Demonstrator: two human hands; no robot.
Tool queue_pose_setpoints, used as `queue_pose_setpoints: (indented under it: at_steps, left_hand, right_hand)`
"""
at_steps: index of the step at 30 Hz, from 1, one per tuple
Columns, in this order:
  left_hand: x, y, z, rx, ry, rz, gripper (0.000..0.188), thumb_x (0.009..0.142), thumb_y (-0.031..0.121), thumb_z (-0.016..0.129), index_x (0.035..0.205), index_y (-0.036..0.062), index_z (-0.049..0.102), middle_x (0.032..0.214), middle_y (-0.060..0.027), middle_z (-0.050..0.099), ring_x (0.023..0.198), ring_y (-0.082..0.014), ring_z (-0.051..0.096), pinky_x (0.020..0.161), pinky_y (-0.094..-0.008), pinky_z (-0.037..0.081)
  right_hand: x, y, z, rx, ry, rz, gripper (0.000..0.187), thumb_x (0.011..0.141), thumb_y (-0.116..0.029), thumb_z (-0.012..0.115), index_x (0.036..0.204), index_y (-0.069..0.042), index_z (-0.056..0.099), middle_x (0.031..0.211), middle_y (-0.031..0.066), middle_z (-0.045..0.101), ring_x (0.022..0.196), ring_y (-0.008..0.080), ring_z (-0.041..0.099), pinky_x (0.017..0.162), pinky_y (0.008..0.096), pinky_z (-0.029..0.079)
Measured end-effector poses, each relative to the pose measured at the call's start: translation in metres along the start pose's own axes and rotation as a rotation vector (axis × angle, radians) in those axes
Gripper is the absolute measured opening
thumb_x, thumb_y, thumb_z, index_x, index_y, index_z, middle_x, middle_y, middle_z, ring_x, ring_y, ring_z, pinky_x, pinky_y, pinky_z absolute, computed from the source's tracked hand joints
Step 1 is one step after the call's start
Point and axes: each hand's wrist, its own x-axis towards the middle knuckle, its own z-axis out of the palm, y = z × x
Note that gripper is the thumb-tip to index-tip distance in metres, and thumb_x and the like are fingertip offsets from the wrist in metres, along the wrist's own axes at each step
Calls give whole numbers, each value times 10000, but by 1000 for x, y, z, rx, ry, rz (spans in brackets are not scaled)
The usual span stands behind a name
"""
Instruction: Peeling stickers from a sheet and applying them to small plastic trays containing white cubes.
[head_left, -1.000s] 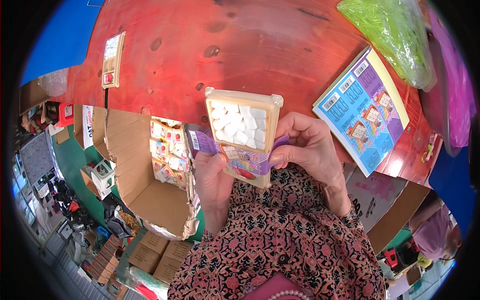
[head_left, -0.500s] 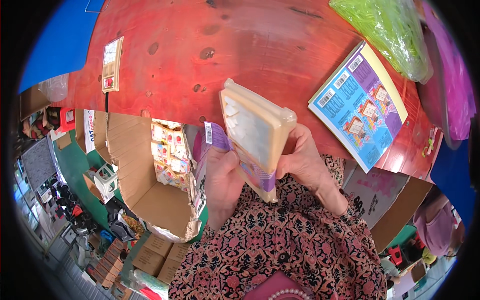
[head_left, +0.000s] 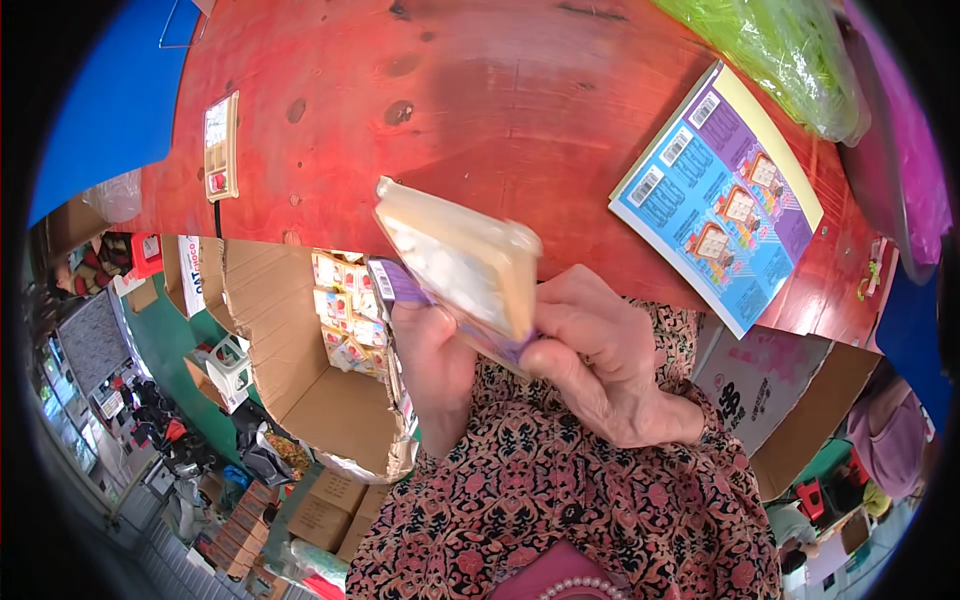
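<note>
- Above the near edge of the red table [head_left: 510, 130], a shallow cream tray [head_left: 450, 265] with white pieces inside hangs tilted between two hands, its outline slightly blurred.
- A purple printed band [head_left: 398, 284] shows along the tray's lower side, one flap sticking out to the left.
- The left hand [head_left: 436, 362] is closed on the band at that side, thumb uppermost; its other fingers are mostly hidden.
- The right hand [head_left: 600, 365] is curled in, gripping the tray's lower right corner between thumb and bent fingers.
- Left of the hands, an open cardboard box [head_left: 280, 335] holds small printed packs [head_left: 350, 310].
- Rightward on the table lies a stack of blue and purple printed sheets [head_left: 715, 205].
- Far left, a second, smaller-looking tray [head_left: 221, 145] rests on the tabletop.
- Beyond the sheets sits a clear bag of bright green material [head_left: 770, 60].
</note>
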Motion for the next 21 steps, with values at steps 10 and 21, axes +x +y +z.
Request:
queue_pose_setpoints:
  at_steps: [10, 21]
  left_hand:
    - [20, 5, -22, -89, -650, 483, 266, 908, 259, 505, 887, -5, 534, 820, -190, 593, 695, -291, 545, 565, -377, 442]
    - [47, 39, -34, 247, -1031, 709, 213, 881, 176, 549, 795, -16, 583, 885, -215, 641, 816, -340, 582, 706, -427, 468]
  right_hand:
    - [-3, -7, -9, 56, -239, -96, 406, 699, -196, 702, 1051, -12, 616, 978, 60, 589, 870, 257, 479, 769, 367, 404]
    - [-16, 5, 11, -117, 24, -46, 310, 807, -18, 626, 1112, 7, 575, 885, 94, 542, 765, 181, 514, 575, 252, 431]
